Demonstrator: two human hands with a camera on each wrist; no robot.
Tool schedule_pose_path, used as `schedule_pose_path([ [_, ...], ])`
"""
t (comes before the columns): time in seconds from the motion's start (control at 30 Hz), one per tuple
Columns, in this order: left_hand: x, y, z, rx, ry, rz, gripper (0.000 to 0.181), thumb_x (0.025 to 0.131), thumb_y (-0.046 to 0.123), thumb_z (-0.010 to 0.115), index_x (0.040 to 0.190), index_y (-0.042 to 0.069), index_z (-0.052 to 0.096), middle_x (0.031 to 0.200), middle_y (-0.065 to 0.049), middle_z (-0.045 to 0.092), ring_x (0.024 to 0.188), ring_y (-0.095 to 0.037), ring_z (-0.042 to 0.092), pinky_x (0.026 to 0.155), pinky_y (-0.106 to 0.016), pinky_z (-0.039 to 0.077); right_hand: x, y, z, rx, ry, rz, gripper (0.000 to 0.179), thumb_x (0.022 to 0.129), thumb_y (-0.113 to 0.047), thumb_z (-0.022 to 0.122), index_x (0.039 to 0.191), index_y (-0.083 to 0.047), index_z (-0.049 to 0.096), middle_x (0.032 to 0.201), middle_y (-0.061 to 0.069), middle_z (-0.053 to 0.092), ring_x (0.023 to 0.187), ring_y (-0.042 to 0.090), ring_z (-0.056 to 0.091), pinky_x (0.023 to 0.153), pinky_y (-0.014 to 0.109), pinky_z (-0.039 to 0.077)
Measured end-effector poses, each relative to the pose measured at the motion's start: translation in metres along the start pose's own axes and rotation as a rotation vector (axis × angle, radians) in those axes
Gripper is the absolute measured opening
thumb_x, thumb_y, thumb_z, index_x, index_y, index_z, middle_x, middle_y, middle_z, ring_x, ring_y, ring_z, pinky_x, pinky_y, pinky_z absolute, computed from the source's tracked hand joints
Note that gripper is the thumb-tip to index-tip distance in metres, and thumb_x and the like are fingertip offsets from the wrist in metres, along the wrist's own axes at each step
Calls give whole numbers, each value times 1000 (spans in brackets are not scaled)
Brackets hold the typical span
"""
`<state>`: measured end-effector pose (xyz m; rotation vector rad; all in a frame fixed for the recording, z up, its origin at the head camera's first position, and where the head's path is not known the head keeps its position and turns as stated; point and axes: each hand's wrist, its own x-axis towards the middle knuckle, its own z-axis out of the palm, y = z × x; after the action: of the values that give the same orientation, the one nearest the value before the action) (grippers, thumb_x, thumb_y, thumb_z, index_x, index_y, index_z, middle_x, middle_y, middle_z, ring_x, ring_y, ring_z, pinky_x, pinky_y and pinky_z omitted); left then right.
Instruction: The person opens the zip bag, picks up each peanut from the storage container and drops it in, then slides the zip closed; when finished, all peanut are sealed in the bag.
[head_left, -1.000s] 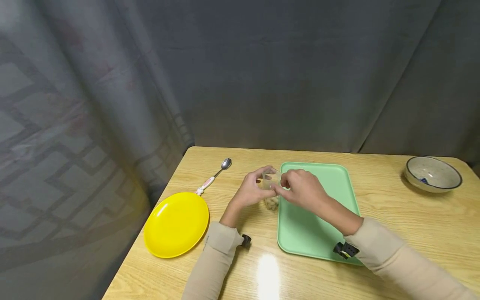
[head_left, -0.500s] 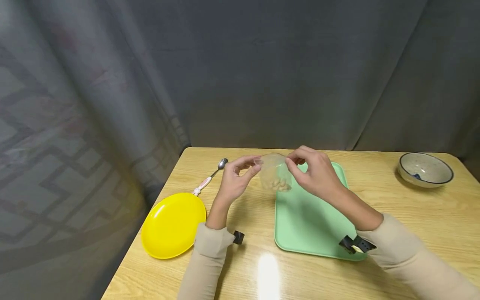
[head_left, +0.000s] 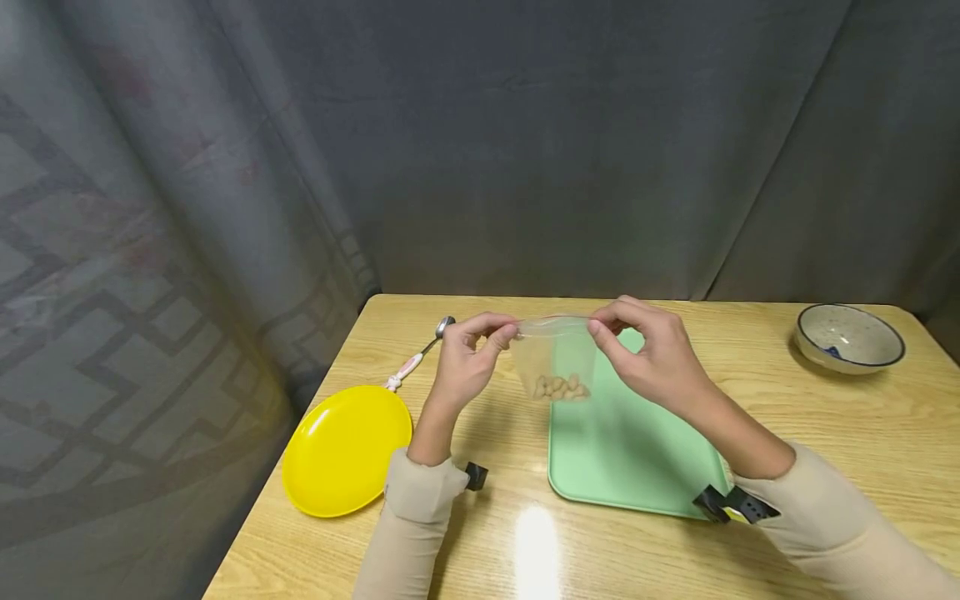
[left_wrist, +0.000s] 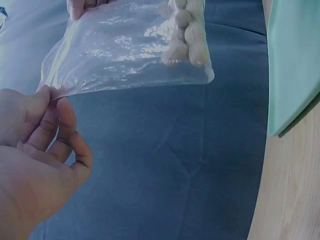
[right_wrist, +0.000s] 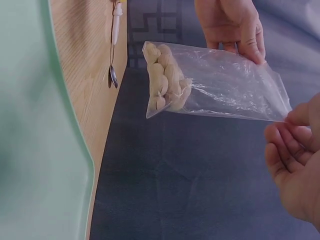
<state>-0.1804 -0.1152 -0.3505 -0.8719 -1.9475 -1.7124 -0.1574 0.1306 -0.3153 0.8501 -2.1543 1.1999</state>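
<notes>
A clear zip bag (head_left: 551, 354) hangs between my two hands, its zip edge stretched straight across the top. Several peanuts in their shells (right_wrist: 167, 77) lie gathered along the bottom of the bag. My left hand (head_left: 471, 358) pinches the left top corner between thumb and fingers. At the opposite corner, my right hand (head_left: 648, 346) pinches the zip edge the same way. In the left wrist view the bag's corner (left_wrist: 52, 90) is caught between thumb and forefinger. The bag is held up over the left edge of the green tray (head_left: 630, 458).
On the left of the wooden table (head_left: 510, 550) lies a yellow plate (head_left: 347, 450), with a spoon (head_left: 411, 363) with a pink and white handle behind it. A speckled bowl (head_left: 850, 337) with a dark rim stands at the far right. A grey curtain (head_left: 540, 150) hangs behind the table.
The bag has been lifted off the table and spread out flat between the hands. My right hand has moved right, away from my left, and the bag's mouth is pulled straight.
</notes>
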Motion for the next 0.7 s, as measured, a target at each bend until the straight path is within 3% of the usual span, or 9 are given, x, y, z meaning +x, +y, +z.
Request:
schedule_pose_path([
  [0.2,0,4,8,44,53,15,9,92,-9,64,90,-6,72,82,-17,71,73,-17,59,72,-28,45,-2,-1,-1,52,30,-34,17,86,9,68,86,-8,72,78,-4,64,74,9,56,71,19,44],
  [0.37,1,6,13,99,76,33,7,88,-14,65,88,-10,70,82,-22,70,74,-24,60,71,-43,43,2,1,-5,-1,0,19,11,85,4,71,89,-6,73,82,-4,66,76,10,58,73,21,47],
  [0.47,1,6,14,116,63,36,6,88,-12,66,89,-9,71,83,-20,70,76,-26,60,71,-46,44,9,-1,-8,-88,-71,48,17,84,-5,76,101,-6,74,95,-2,69,86,15,62,79,30,50],
  [0.57,0,7,15,137,37,38,6,89,-8,68,91,-5,73,85,-15,72,78,-24,62,74,-40,46,20,-7,-4,-167,-188,16,31,85,-15,78,113,-4,72,108,4,69,99,23,64,83,43,51],
  [0.7,-1,5,16,150,9,60,7,91,-2,68,94,-1,75,88,-10,72,80,-20,63,74,-40,49,34,-18,5,-206,-333,-64,23,89,-15,75,108,-4,74,103,5,69,96,25,64,80,45,52],
])
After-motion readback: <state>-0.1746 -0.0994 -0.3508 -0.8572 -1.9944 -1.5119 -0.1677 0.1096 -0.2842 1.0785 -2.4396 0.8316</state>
